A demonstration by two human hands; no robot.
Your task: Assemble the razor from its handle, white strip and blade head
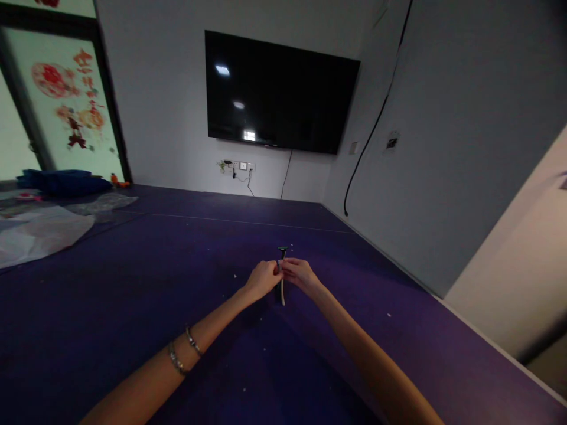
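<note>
On the far left there is a door (pixel 100 100) with red decorations, and in front of it lies a blue cloth (pixel 66 184). Nearer, a sheet of clear plastic (pixel 44 236) is spread on the purple surface (pixel 146 265), well apart from the hands. More to the right, the left arm wears two bracelets (pixel 178 359), and it ends in the left hand (pixel 263 280), whose fingers are closed around the middle of a thin thing that looks like a razor (pixel 283 293).

This razor is between the two hands, in front of the person: its wide head points away, and its curved handle comes out below the fingers. I cannot tell if it touches the surface. Behind it, on the wall, hangs a dark screen (pixel 279 94). The right hand (pixel 302 275) meets the left one, with its fingertips pinched together on the same part of the razor.

For good handling, I think one hand should keep the handle firm while the other makes only small, gentle movements, and all fingers should stay behind the head, since an edge there may cut. Farther right, a black cable (pixel 376 122) hangs along the wall.
</note>
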